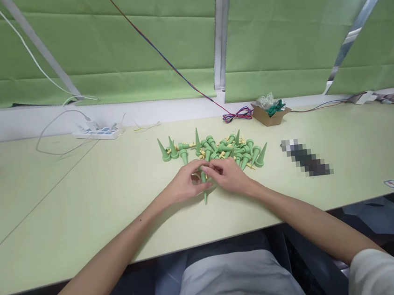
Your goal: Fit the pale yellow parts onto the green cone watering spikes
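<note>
Just in front of the pile, my left hand [187,181] is closed around a green plant watering spike [205,197], whose pointed tip hangs down towards me. My right hand [228,176] meets it at the spike's upper end, fingers pinched together; whatever small part lies between them is hidden. Beyond both hands spreads a pile of green watering spikes [246,160] with yellow valve pieces among them. Several spikes stand point up, such as the one at the left end [164,151], while others lie on their sides.
A cardboard box [268,117] with clear plastic and dark green stuff stands at the back, beside a coiled red and blue cable [237,114]. A white power strip [100,133] lies back left. To the right is a pixelated dark object [307,158]. The table's front edge [207,247] runs before me.
</note>
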A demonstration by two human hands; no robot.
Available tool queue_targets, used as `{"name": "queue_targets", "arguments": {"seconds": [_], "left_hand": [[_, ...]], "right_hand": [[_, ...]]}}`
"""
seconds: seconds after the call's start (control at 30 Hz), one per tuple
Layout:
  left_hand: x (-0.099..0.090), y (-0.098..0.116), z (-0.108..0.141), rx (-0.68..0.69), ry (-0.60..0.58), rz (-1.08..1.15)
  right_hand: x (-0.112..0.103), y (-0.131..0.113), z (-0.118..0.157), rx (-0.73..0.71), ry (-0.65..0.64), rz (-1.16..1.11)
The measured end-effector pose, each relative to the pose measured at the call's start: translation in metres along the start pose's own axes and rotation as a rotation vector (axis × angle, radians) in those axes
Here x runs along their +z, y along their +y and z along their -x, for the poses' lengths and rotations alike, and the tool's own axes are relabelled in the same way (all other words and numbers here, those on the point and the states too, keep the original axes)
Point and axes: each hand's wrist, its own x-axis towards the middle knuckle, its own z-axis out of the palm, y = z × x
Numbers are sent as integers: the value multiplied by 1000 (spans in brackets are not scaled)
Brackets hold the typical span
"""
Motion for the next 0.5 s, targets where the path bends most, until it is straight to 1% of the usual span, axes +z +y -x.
{"name": "queue_targets", "arguments": {"seconds": [0.1,0.5], "left_hand": [[-1,3,1,4,-27,43],[0,6,1,15,-34,79]], "right_hand": [[0,0,0,-7,7,-9],[0,0,1,-8,-5,-4]]}}
